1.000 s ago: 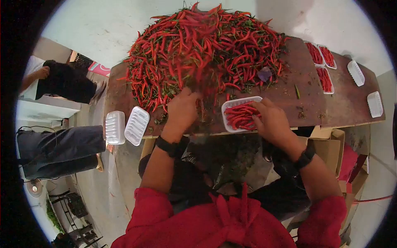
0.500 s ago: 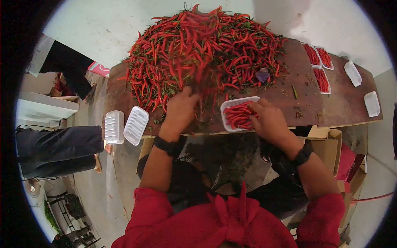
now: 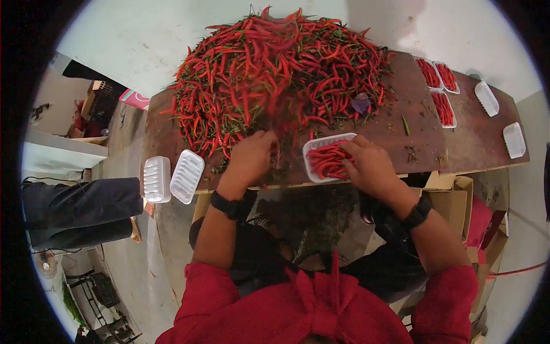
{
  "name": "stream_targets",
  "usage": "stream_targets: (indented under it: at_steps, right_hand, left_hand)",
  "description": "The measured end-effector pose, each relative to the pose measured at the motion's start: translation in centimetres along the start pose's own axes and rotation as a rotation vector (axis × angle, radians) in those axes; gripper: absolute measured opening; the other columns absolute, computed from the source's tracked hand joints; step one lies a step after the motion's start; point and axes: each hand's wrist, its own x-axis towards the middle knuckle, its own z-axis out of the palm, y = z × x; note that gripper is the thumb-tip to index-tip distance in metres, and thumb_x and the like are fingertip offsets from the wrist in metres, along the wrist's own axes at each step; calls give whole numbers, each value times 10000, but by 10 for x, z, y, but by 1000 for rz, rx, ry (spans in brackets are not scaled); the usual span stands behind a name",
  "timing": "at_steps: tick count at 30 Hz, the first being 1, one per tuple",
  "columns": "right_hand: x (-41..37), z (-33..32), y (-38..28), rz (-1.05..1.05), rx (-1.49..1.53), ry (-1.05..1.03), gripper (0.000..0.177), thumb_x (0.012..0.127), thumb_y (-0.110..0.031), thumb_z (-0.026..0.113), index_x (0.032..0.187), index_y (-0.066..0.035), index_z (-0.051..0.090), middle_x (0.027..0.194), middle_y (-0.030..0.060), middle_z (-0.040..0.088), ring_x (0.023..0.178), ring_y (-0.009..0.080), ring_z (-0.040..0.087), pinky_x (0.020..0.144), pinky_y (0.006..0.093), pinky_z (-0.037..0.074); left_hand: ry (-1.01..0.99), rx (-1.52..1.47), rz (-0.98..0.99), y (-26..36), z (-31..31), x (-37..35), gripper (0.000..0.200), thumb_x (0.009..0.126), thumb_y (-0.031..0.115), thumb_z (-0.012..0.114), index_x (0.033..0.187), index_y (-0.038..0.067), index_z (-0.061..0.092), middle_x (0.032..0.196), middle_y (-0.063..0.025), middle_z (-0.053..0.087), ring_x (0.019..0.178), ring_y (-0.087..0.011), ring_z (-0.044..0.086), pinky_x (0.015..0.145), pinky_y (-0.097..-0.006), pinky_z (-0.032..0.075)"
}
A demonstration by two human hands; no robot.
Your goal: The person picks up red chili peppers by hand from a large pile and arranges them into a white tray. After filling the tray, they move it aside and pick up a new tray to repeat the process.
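Observation:
A big heap of red chili peppers (image 3: pixel 229 86), mixed with green stems and leaves, covers the back of the brown table. At its near edge is my left hand (image 3: pixel 252 157), fingers curled together; whatever they hold is hidden. To the right, a white plastic tray (image 3: pixel 307 163) holds a layer of red chilies (image 3: pixel 326 159) at the table's front edge. My right hand (image 3: pixel 371 165) reaches over the tray's right side, with thumb and fingers closed on the chilies in it.
Two stacks of white trays (image 3: pixel 187 176) stand at the left. Three filled trays (image 3: pixel 443 108) and two other white trays (image 3: pixel 487 98) sit far right. A green chili (image 3: pixel 405 125) lies on the table (image 3: pixel 421 146). Another person's dark-trousered legs (image 3: pixel 86 198) show at left; cardboard boxes (image 3: pixel 450 206) stand below right.
My left hand has lowered slightly, its fingers turning right at the heap's edge. My right hand stays at the tray with little movement.

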Motion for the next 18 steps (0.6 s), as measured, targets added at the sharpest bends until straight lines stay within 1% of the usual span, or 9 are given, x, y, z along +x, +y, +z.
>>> stream_targets:
  at_steps: [1, 4, 7, 9, 10, 13, 15, 16, 18]
  right_hand:
    - [0, 0, 0, -4, 14, 0, 294, 759, -104, 636, 1039, -28, 589, 962, 159, 581, 856, 371, 587, 744, 447, 480]
    - [0, -1, 1, 1, 21, -1, 300, 743, -109, 648, 1027, -32, 593, 965, 159, 581, 858, 375, 586, 745, 450, 479]
    - [0, 1, 2, 17, -52, -83, 309, 725, -118, 665, 1016, -38, 598, 968, 161, 585, 855, 379, 585, 745, 452, 479]
    - [-1, 3, 3, 7, -32, -88, 313, 719, -122, 671, 1012, -39, 600, 969, 164, 587, 853, 377, 587, 744, 450, 479]
    - [-2, 4, 4, -6, -13, -93, 316, 713, -126, 677, 1009, -41, 602, 969, 166, 589, 852, 376, 589, 744, 449, 479]
    - [-3, 9, 5, -30, 1, -78, 304, 714, -132, 681, 994, -38, 608, 947, 169, 595, 845, 374, 593, 744, 448, 479]
    - [-2, 7, -1, -32, 41, -74, 281, 719, -128, 672, 978, -36, 616, 932, 166, 604, 840, 365, 599, 742, 437, 483]
    - [-2, 7, -3, -35, 81, -70, 258, 724, -123, 663, 962, -35, 623, 916, 164, 613, 835, 357, 606, 740, 427, 487]
    - [-2, 9, -5, -20, 131, -109, 236, 729, -116, 651, 948, -32, 634, 908, 162, 626, 826, 348, 612, 732, 413, 492]
  left_hand:
    - [0, -1, 1, 0, -1, 0, 114, 746, 70, 576, 854, 105, 560, 821, -110, 558, 801, -341, 587, 642, -450, 471]
    - [-177, 68, -102, 1, -8, 1, 205, 760, 74, 586, 965, 79, 574, 915, -134, 577, 873, -356, 579, 727, -446, 480]
    - [-138, 77, -162, 3, -14, 1, 186, 756, 78, 592, 941, 67, 577, 893, -137, 575, 851, -355, 579, 717, -441, 484]
    - [103, 42, -94, 2, -14, 0, 76, 748, 83, 588, 823, 93, 595, 827, -111, 564, 743, -336, 592, 637, -434, 487]
    - [103, 42, -94, 4, -17, 0, 76, 748, 83, 588, 823, 93, 595, 827, -111, 564, 743, -336, 592, 637, -434, 487]
    - [164, -120, -43, 15, -27, 1, 94, 742, 96, 607, 834, 76, 608, 836, -115, 581, 741, -319, 599, 640, -402, 491]
    - [85, -370, -77, 22, -29, 1, 127, 767, 125, 618, 872, 53, 622, 854, -107, 615, 729, -242, 617, 638, -338, 490]
    - [85, -370, -79, 27, -30, 1, 127, 767, 125, 618, 872, 53, 622, 854, -107, 615, 729, -242, 617, 638, -338, 490]
    - [-145, -669, -365, 36, -32, 0, 200, 847, 155, 606, 994, 22, 586, 806, -49, 618, 676, -123, 568, 615, -271, 449]
